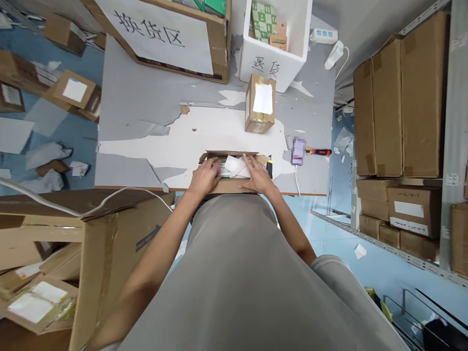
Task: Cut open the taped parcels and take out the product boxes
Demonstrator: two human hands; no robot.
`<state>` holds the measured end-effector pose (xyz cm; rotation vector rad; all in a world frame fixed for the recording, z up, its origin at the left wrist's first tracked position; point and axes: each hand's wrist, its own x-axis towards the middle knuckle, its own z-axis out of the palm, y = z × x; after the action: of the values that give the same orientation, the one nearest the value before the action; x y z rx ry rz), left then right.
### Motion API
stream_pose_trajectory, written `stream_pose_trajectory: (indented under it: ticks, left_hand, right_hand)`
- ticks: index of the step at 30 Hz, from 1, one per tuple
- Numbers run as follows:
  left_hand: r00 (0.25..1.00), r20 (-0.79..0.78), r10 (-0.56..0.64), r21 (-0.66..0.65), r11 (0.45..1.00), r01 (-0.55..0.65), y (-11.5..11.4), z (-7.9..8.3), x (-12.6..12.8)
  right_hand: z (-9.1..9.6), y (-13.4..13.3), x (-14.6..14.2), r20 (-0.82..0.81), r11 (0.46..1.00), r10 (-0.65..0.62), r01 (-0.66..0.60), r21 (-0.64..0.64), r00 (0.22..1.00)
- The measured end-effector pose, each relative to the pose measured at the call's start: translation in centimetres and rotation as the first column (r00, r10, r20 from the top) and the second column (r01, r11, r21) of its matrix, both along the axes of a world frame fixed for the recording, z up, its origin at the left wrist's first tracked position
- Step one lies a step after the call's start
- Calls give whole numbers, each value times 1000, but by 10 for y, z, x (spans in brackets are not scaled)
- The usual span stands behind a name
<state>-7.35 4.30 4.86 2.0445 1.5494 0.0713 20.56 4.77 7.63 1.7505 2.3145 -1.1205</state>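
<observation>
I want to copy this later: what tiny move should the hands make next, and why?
Maybe the right hand should lift the white paper, because the box is open, the paper lies in its opening, and that hand is right beside it.

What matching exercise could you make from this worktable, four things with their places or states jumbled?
1 Open carton
2 Phone
3 White bin
4 Taped box

A Holds green-and-white packs
B Touched by left hand and right hand
C Bears a white label
D Joined to a white cable

Pairs: 1-B; 2-D; 3-A; 4-C
</observation>
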Motion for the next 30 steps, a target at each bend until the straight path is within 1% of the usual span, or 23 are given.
stream_pose_trajectory:
  ticks: [3, 6, 9, 12, 15, 18, 21, 23, 26, 30]
  left_hand:
    - [981, -173, -91, -84, 993, 77, 18, 3, 16]
    - [950, -275, -148, -136, 984, 114, 36, 0, 31]
    - [942, -282, -182, -163, 977, 140, 44, -6, 41]
    - [945, -258, -201, -167, 973, 161, 46, -12, 45]
    - [950, -248, -192, -141, 977, 161, 46, -16, 47]
    - [949, -256, -187, -113, 980, 163, 45, -16, 45]
    - [948, -248, -201, -76, 979, 188, 41, -8, 36]
    - [963, -196, -183, -16, 983, 184, 36, 0, 26]
    - [990, -72, -124, 63, 990, 128, 26, 17, 13]
    - [999, 16, -42, 52, 998, 42, 16, 43, 5]
  right_hand:
    - [-4, 0, -1, 15, 1000, 6, -6, -4, 1000]
    - [-6, 2, -2, 17, 1000, 4, -4, -10, 1000]
    - [-7, 4, -2, 17, 1000, 0, 1, -13, 1000]
    - [-6, 3, -3, 18, 1000, -6, 6, -8, 1000]
    - [-6, 0, -4, 17, 1000, -14, 14, -10, 1000]
    - [-4, -1, -4, 14, 1000, -20, 21, -11, 1000]
    - [-2, -1, -2, 10, 999, -31, 31, -12, 999]
    - [-1, 0, -1, 4, 999, -38, 38, -19, 999]
    - [0, 1, -1, -10, 999, -42, 42, -21, 999]
    - [-1, 6, -3, -40, 999, -51, 50, -19, 998]
